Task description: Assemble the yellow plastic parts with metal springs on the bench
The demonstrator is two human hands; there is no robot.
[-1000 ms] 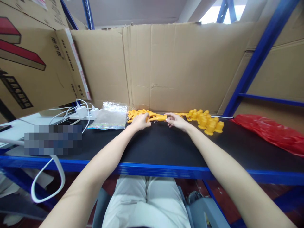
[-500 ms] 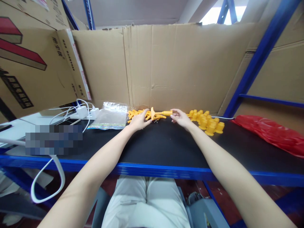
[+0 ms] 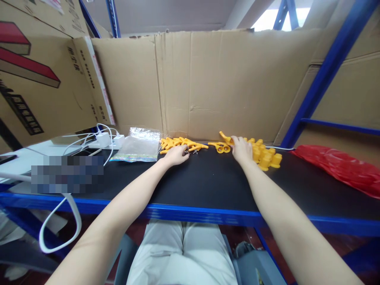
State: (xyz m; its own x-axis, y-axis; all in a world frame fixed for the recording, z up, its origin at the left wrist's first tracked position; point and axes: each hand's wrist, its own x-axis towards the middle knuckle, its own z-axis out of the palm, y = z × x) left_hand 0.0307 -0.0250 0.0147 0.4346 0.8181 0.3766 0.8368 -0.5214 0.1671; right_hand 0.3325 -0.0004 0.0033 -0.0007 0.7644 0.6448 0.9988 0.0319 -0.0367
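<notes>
My right hand [image 3: 242, 150] is closed round the cup end of a yellow plastic piece with a forked handle [image 3: 226, 137], its handle pointing up and to the left. Just below it, two similar yellow pieces [image 3: 223, 149] lie with their round cups facing me. Beside that hand stand several yellow cups [image 3: 265, 156], wide rims down. My left hand [image 3: 177, 155] rests at the front of a pile of yellow forked handles [image 3: 180, 141] with small metal chains. Its fingers are curled, and what they grip, if anything, is hidden.
Left of the pile lies a clear plastic bag [image 3: 138, 145]. White chargers and cables [image 3: 103, 139] sit farther left. A red plastic bag [image 3: 335, 166] covers the table's right side. A cardboard sheet [image 3: 222, 87] walls the back of the black tabletop [image 3: 204, 182].
My right hand has moved right, carrying the yellow piece away from my left hand toward the cups. My left hand has let go of that piece and curled at the handle pile.
</notes>
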